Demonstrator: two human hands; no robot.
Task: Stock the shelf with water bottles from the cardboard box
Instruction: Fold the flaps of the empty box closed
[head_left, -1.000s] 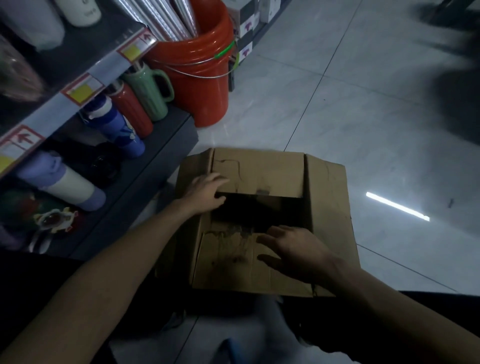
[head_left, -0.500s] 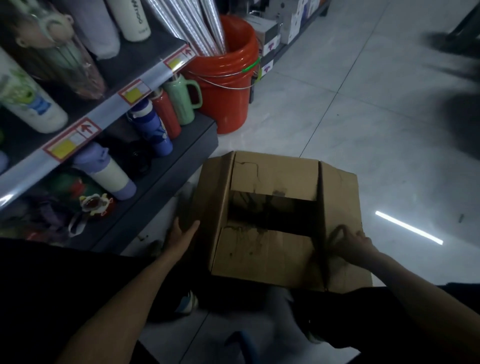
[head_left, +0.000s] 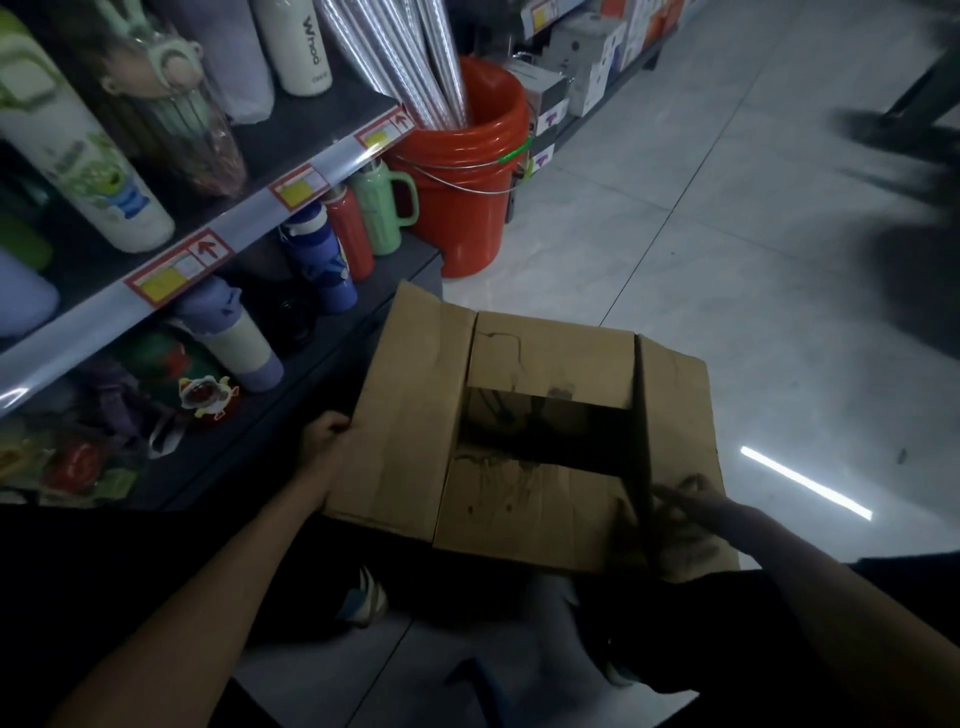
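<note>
Two hands meet the cardboard box (head_left: 550, 358). The left hand (head_left: 324, 434) curls round its left flap. The right hand (head_left: 680, 512) is blurred at the right flap, so I cannot tell its grip.

I count one cardboard box (head_left: 550, 358), one orange bucket (head_left: 457, 208) and three price labels (head_left: 179, 267) (head_left: 301, 187) (head_left: 384, 134) on the nearest shelf edge (head_left: 244, 221). I see one blue bottle (head_left: 324, 265), one red bottle (head_left: 353, 234), one green mug (head_left: 382, 213), two hands (head_left: 324, 439) (head_left: 685, 514).
</note>
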